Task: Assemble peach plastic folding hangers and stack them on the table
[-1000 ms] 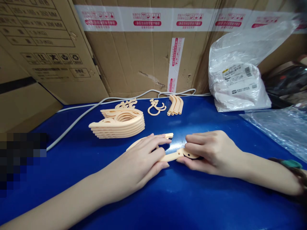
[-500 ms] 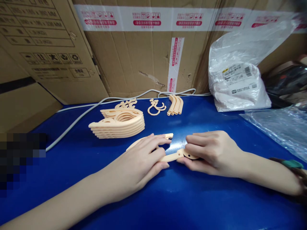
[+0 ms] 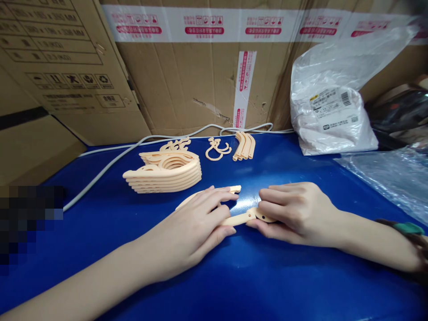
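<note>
My left hand (image 3: 200,218) is closed over a cream plastic hanger frame (image 3: 236,220), its thumb and fingers gripping the lower arm. The frame's curved upper end shows beyond my fingertips; its middle is hidden under my hand. Pinched in my right hand (image 3: 297,211) is a smaller cream hanger arm (image 3: 266,216) with a dark hole, mostly covered by the fingers. This arm meets the frame's holed end; I cannot tell whether they are joined. Farther back lie a stack of hanger frames (image 3: 167,178), several curved hanger arms (image 3: 244,146) and some hanger hooks (image 3: 214,154).
More small cream pieces (image 3: 175,145) lie behind the stack. A white cable (image 3: 110,167) runs along the back and left of the blue table (image 3: 214,285). Cardboard boxes (image 3: 187,84) wall the back and left. A white plastic bag (image 3: 334,116) and clear film (image 3: 394,174) lie right.
</note>
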Available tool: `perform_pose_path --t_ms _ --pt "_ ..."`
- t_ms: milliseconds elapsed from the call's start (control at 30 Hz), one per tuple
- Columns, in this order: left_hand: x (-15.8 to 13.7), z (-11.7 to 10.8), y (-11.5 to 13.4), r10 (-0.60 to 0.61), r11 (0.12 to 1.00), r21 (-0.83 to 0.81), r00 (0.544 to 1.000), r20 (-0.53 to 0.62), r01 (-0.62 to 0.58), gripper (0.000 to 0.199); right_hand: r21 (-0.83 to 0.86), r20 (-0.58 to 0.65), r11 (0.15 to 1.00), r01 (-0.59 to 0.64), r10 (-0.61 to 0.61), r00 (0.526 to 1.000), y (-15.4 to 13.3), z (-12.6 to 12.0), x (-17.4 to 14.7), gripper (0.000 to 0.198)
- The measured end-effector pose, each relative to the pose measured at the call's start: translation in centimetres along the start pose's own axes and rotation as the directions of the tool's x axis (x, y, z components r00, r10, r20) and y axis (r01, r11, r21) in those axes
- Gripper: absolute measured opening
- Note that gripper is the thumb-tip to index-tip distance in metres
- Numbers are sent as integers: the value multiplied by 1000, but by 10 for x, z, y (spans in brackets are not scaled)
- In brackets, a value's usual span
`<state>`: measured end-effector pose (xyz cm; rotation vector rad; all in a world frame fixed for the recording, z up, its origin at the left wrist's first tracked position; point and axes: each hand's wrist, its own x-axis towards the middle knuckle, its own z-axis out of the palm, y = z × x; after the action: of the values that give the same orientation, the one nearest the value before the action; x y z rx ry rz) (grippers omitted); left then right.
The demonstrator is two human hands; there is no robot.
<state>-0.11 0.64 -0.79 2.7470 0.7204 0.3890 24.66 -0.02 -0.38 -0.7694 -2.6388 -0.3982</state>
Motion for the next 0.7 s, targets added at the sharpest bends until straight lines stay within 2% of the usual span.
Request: perform_pose_path --t_ms 300,433,567,700 --pt "1 -1 2 -37 999 -39 999 28 38 22 20 -14 1000 16 -15 1000 0 0 1 40" --pt "1 -1 4 -131 988 -89 991 -10 129 23 89 3 992 94 -94 996 2 0 0 40" --pt "1 -1 0 -195 974 -127 979 -51 187 22 188 -41 967 174 -169 985 4 -2 -1 48" --pt "0 1 -6 -222 958 -197 974 -53 208 28 232 -30 958 166 -163 986 4 -4 0 50"
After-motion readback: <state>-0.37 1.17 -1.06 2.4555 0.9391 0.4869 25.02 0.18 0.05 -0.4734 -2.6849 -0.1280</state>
